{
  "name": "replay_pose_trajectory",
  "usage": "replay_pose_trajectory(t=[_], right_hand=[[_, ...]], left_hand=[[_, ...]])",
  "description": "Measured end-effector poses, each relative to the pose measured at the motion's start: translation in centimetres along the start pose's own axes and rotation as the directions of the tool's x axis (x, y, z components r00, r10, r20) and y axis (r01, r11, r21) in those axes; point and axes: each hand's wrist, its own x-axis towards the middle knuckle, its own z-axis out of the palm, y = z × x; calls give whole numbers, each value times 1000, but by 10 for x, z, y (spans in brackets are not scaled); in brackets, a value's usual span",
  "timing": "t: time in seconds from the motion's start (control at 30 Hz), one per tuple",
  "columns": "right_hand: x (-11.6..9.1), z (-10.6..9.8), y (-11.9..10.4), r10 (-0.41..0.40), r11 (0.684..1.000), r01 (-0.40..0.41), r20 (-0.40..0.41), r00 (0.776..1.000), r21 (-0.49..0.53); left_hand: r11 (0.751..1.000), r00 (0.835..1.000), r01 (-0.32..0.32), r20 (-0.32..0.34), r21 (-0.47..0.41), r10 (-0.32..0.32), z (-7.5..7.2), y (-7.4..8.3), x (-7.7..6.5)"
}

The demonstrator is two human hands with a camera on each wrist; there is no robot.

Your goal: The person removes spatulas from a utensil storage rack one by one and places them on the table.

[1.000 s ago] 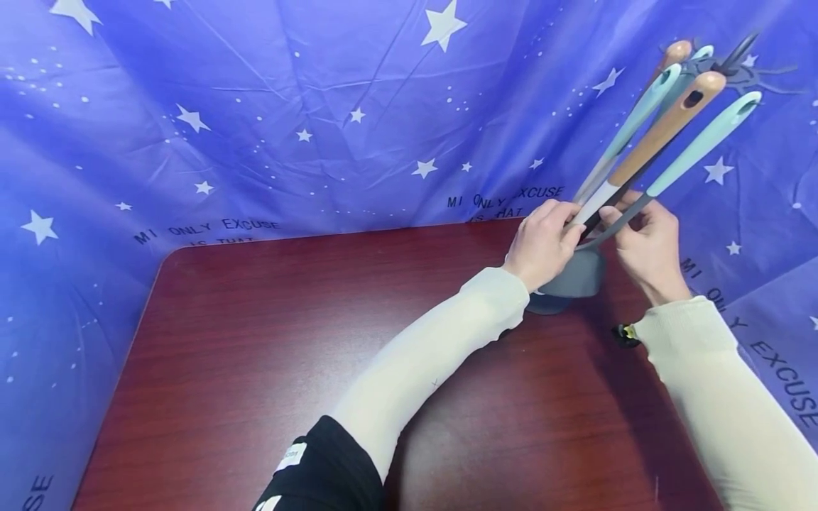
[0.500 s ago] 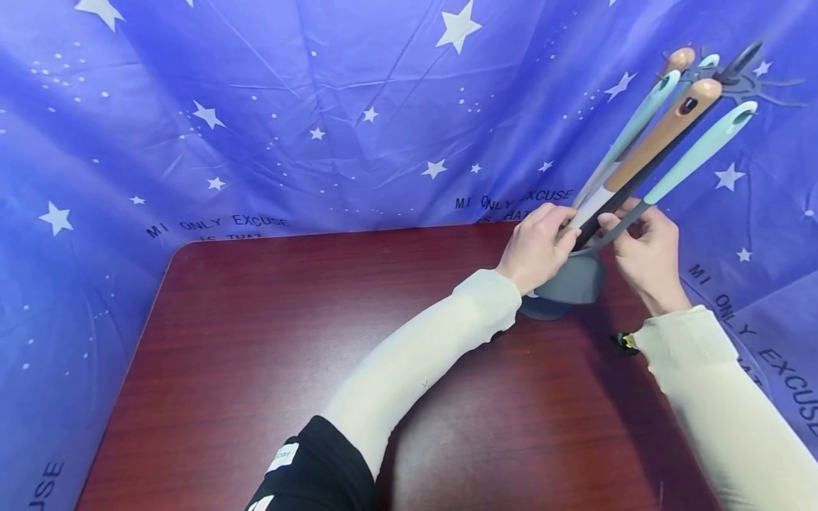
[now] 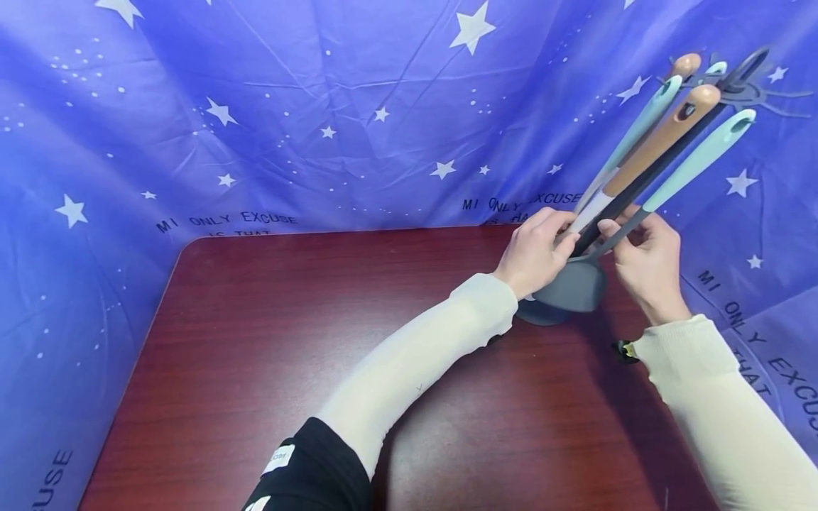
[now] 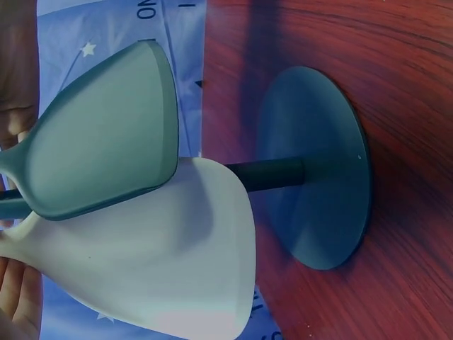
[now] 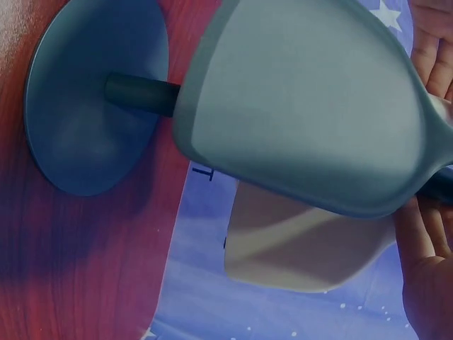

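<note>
A dark utensil rack stands at the table's right side in the head view, its round base (image 4: 315,170) on the tabletop and its hooks (image 3: 741,92) at the top. Cooking tools hang from it. My left hand (image 3: 533,248) pinches the shank of a white spatula (image 4: 170,262) with a wooden handle (image 3: 664,142). My right hand (image 3: 652,259) holds thumb and fingers about the shank of a grey spatula (image 5: 304,106) with a mint handle (image 3: 699,163); some fingertips are hidden behind it. The rack's pole (image 5: 145,93) runs between the spatulas.
Other mint (image 3: 645,128) and wooden (image 3: 686,65) handles hang further back on the rack. A dark red table (image 3: 287,341) spreads to the left. A blue star-printed curtain (image 3: 358,142) hangs behind the table and along both sides.
The head view has shifted slightly, so the curtain sits further right and lower. Both hands stay at the same shanks; the handle ends and grey blade sit slightly lower in view.
</note>
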Motion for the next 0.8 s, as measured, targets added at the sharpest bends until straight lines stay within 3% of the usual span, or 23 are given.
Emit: replay_pose_trajectory(t=[0.4,0.63,0.8], right_hand=[[-6,11,-10,-10,999,9,40,999,40],[-15,16,-41,-34,989,19,100,994,145],[-18,22,-47,-35,987,16,117,993,162]], left_hand=[[1000,999,-25,-36,-7,25,-12,-11,-7],[1000,999,-25,-40,-17,24,-20,-15,-12],[999,998,-31,-56,-26,29,-25,-20,-15]])
